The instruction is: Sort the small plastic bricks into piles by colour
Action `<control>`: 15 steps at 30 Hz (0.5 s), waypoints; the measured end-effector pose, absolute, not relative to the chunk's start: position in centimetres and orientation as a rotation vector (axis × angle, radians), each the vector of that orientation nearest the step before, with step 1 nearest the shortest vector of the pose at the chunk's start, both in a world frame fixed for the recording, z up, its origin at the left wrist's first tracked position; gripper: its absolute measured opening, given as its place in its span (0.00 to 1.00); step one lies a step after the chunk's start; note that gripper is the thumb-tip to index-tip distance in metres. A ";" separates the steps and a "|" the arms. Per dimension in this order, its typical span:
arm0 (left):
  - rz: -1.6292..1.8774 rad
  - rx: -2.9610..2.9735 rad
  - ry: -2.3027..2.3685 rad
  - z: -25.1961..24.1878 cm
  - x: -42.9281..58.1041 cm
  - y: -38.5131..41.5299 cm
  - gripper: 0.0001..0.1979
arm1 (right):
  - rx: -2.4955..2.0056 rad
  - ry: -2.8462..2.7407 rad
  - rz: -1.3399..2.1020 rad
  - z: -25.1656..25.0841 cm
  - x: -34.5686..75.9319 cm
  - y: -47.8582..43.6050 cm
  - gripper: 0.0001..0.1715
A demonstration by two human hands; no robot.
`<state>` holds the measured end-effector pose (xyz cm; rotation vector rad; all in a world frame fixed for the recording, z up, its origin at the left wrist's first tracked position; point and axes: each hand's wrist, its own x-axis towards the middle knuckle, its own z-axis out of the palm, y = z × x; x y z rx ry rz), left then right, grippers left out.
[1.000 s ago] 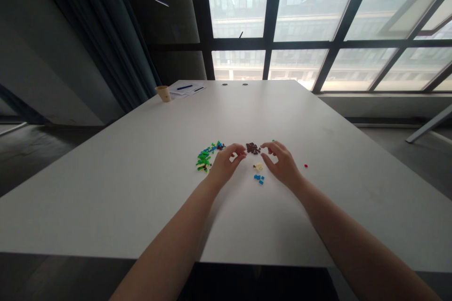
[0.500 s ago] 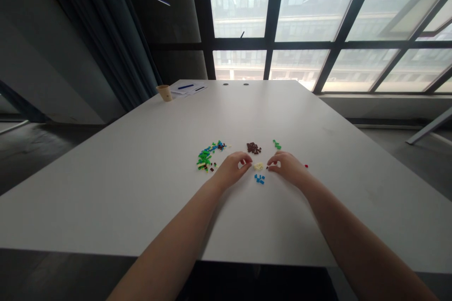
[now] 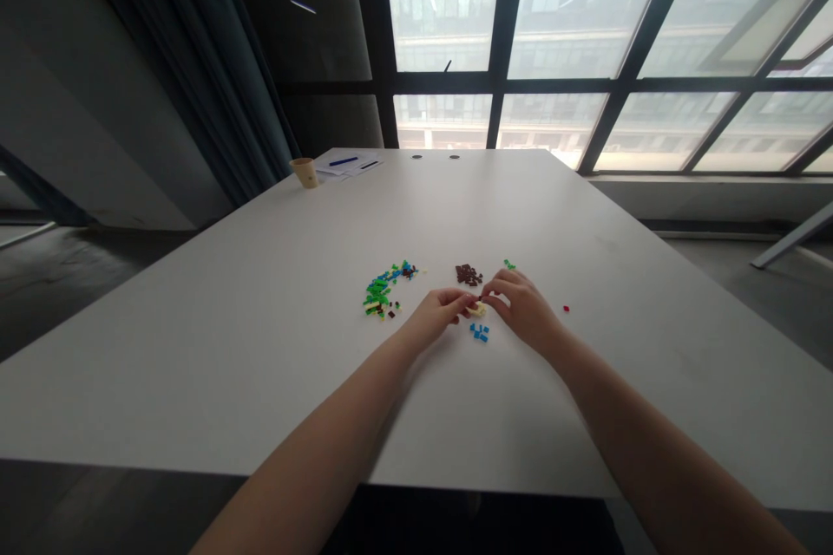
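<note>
- Far left on the worktop (image 3: 260, 321), a tan cup (image 3: 305, 173) stands upright beside papers (image 3: 334, 167) with a blue pen (image 3: 343, 161) on them, well apart from the hands.
- Nearer, a mixed-colour spread of small bricks (image 3: 377, 288) lies left of the left hand (image 3: 435, 314); a brown heap (image 3: 466, 275) lies just beyond the hands.
- The left fingers cover part of the cream pieces (image 3: 480, 310); the right hand (image 3: 522, 305) partly screens the green pieces (image 3: 509, 264) behind it.
- Between the two hands' fingertips, above the cream pieces, is a small dark piece (image 3: 480, 298). Both sets of fingers are narrow, thumb close to forefinger; I cannot tell which hand grips the piece, or whether both do.
- The dark piece is too small to read its long axis. The mixed spread curves like an arc, hollow side to the right, its far end leaning right.
- Counted: two hands, one dark piece between them, one red piece (image 3: 566, 309) alone to the right, one cup, one blue pen. The blue pieces (image 3: 480, 332), near the cream ones on the person's side, number about five; the brown heap is too crowded to count.
</note>
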<state>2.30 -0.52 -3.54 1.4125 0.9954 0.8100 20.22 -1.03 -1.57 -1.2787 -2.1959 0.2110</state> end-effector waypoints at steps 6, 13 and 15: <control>0.770 1.024 0.831 -3.5 2.4 -0.7 0.15 | -1.058 -2.155 0.119 -1.2 19.8 -1.7 0.07; 0.795 0.988 0.823 -3.5 2.5 -0.6 0.14 | -1.012 -2.084 0.179 -1.7 20.2 -1.3 0.08; 0.802 0.977 0.839 -3.4 2.4 -0.6 0.15 | -1.032 -2.049 0.181 -1.7 20.5 -1.2 0.08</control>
